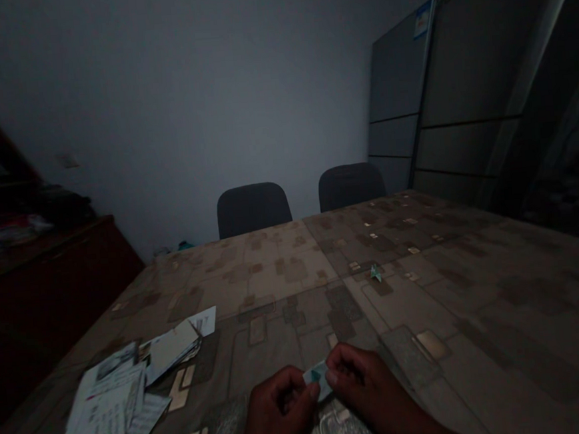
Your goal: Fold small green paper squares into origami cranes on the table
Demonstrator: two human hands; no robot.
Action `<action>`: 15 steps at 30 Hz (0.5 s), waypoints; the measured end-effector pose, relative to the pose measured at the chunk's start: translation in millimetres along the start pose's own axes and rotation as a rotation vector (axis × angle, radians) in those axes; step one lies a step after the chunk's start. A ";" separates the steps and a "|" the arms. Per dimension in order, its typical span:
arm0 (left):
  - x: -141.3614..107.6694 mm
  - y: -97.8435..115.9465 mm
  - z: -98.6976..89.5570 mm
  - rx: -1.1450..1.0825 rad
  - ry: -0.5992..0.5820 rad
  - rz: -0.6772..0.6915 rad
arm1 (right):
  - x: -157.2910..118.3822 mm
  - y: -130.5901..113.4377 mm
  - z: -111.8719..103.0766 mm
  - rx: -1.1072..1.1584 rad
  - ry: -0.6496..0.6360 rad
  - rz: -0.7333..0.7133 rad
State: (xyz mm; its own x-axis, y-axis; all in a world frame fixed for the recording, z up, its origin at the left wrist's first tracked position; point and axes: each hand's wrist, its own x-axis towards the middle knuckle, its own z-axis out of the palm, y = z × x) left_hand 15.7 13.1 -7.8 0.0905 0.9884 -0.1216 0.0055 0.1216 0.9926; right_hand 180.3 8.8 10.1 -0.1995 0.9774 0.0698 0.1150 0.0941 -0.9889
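Note:
Between my two hands is a small pale blue-green piece of folded paper [318, 378], held just above the near side of the table. My left hand [284, 408] pinches its left edge between thumb and forefinger. On the other side, my right hand [360, 382] grips the right edge with thumb and forefinger, the other fingers curled in. Parts of the paper are hidden behind the fingertips. Farther off to the right, a small green folded paper figure [375, 273] stands on the table; its exact shape is too small to tell.
A patterned cloth covers the table [284, 271]. Printed papers [104, 412] and a stack of cards [172, 350] lie at the left. Two dark chairs [253, 206] stand at the far edge. A dark wooden cabinet [48, 276] is left, tall panels [395, 95] right. The light is dim.

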 end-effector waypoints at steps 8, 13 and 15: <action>-7.4 10.3 2.7 0.131 -0.024 0.059 | -0.1 4.0 1.0 0.012 -0.019 -0.033; -3.9 11.6 3.8 -0.020 -0.037 0.039 | -0.2 -1.3 -0.8 0.027 -0.001 -0.002; -1.0 10.4 3.0 -0.045 -0.008 0.053 | -0.4 -3.0 -0.4 0.032 0.011 0.011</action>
State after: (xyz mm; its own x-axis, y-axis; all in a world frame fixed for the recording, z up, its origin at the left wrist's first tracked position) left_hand 18.7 13.1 2.6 0.0975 0.9929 -0.0685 -0.0439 0.0731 0.9964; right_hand 180.5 8.2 13.0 -0.1881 0.9803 0.0597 0.0863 0.0770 -0.9933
